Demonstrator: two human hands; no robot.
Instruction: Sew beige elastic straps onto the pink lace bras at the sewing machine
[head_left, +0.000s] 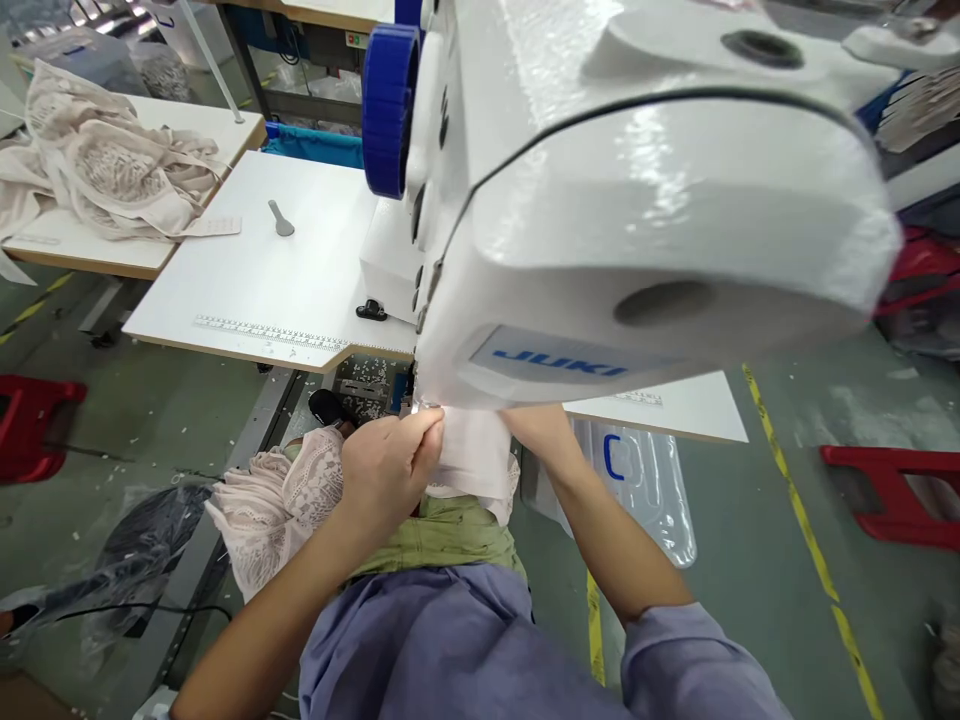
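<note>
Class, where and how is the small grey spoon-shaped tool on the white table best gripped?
Probably pinch the grey tool across its narrow stem, from above and the left. It appears to lie flat on the table, broad end on the near side, stem pointing away; the sewing machine stands to its right.

Sewing machine (660, 200): JUKI, blue capitals on the pale plate (555, 355) at its near end.
Long ruler scale (270, 332): along the white tabletop's (322, 250) near edge, left of the sewing machine; figures too small to read.
Short scale (637, 398): right of the sewing machine, numbers illegible.
Red-and-green switch (357, 40): beyond the sewing machine, to its left; markings unreadable.
</note>
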